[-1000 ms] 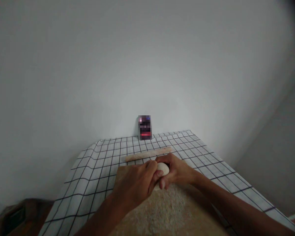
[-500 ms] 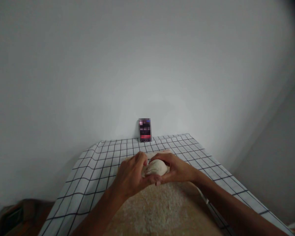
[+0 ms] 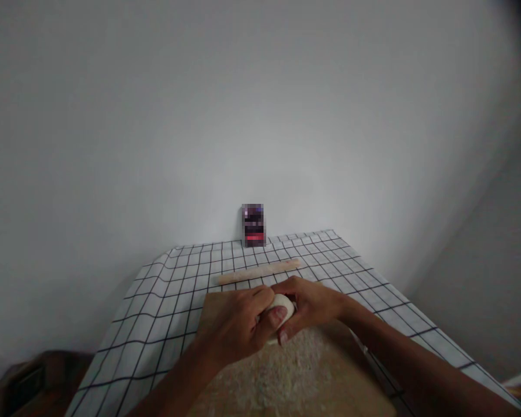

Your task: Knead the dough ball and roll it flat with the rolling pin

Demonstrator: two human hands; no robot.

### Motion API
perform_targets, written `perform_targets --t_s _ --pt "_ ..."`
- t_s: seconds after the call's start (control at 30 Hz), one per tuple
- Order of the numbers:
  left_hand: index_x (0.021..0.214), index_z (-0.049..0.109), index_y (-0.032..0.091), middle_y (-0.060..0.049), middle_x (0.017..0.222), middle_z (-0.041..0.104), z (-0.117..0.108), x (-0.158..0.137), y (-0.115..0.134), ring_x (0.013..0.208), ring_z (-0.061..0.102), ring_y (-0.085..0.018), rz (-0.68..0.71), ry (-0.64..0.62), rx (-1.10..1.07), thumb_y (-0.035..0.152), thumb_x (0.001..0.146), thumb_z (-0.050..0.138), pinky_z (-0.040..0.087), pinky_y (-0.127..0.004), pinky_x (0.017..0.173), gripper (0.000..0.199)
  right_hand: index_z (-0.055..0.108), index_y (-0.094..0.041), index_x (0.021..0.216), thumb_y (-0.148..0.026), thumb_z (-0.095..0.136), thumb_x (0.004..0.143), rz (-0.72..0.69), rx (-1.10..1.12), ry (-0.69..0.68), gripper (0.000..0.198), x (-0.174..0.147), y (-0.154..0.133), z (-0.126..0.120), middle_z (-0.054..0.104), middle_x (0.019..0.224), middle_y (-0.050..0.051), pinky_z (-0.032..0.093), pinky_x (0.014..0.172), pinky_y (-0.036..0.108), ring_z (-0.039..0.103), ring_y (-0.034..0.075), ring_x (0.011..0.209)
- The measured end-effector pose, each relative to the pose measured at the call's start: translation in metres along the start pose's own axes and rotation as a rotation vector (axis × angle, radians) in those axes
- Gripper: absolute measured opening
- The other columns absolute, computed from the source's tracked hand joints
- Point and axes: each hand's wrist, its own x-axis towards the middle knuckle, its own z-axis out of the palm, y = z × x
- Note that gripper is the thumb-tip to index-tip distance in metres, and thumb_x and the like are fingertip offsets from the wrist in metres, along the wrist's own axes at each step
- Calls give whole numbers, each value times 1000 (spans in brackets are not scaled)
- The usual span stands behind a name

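A pale, rounded lump of dough (image 3: 283, 303) sits between my two hands over the wooden board (image 3: 226, 394). My left hand (image 3: 249, 318) is curled against its left side, the thumb laid across the near face. From the right, my right hand (image 3: 310, 307) wraps it, fingers behind and thumb low in front. Much of the dough is hidden by the fingers. Loose flour (image 3: 282, 370) dusts the board just below the hands.
Beyond the board lies a floured rolling pin (image 3: 260, 271) on the checked tablecloth (image 3: 165, 313). A phone-like upright object (image 3: 254, 226), its face pixelated, leans on the white wall (image 3: 260, 116). Something dark (image 3: 30, 379) stands low at the left.
Both hands have come slightly nearer with the dough, uncovering the rolling pin and the board's far edge. My left thumb has moved up onto the dough; the right thumb now points lower.
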Motion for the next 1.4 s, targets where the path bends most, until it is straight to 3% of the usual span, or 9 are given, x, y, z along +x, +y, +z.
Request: perform_targets --t_s 0.2,0.37,0.5,0.67,0.8,1.0,1.23,1.4 --pt "76 48 23 1 69 58 -1 0 10 62 54 -14 -20 128 12 42 112 42 36 -28 61 41 76 -15 92 -42 107 53 21 149 36 57 2 -2 6 70 80 -4 50 65 22 59 12 73" --pt "79 48 24 0 74 60 -5 -1 -3 68 55 -16 -156 207 -13 46 113 35 37 -30 64 43 72 -15 104 -46 101 67 -47 249 216 56 1 -1 10 68 87 -2 50 66 22 60 12 76" --pt "77 44 24 1 72 57 -8 -2 -12 68 52 -18 -247 179 -33 54 114 23 34 -30 63 51 71 -16 110 -49 95 76 -78 208 242 54 0 0 10 70 96 0 52 72 24 62 13 82" --pt "79 48 23 1 74 59 -10 4 -4 68 53 -17 -240 138 -9 56 109 44 34 -30 64 45 70 -15 111 -53 93 79 -77 247 240 54 3 1 10 68 91 -1 51 69 23 60 12 78" --pt "80 51 22 1 73 61 -8 7 8 67 56 -15 -199 185 -158 44 113 41 37 -28 64 41 69 -15 104 -56 93 78 -98 300 221 54 5 0 15 64 83 -4 49 65 21 56 10 72" --pt "73 47 23 3 62 53 -3 4 17 57 49 -13 -168 281 -213 45 112 43 33 -28 57 45 68 -16 103 -64 93 74 -90 400 217 62 4 7 22 66 83 -3 47 63 21 58 10 70" --pt "76 55 22 0 66 59 -3 -2 2 62 53 -15 -359 258 -284 56 114 28 41 -28 59 57 71 -15 101 -69 88 76 -113 408 241 63 3 9 22 73 92 4 51 70 25 64 14 79" --pt "79 49 24 1 70 58 -7 0 -1 66 54 -16 -294 187 -204 56 112 33 40 -29 61 49 74 -15 98 -71 86 78 -118 386 261 61 4 7 21 70 85 1 51 66 23 60 12 71"
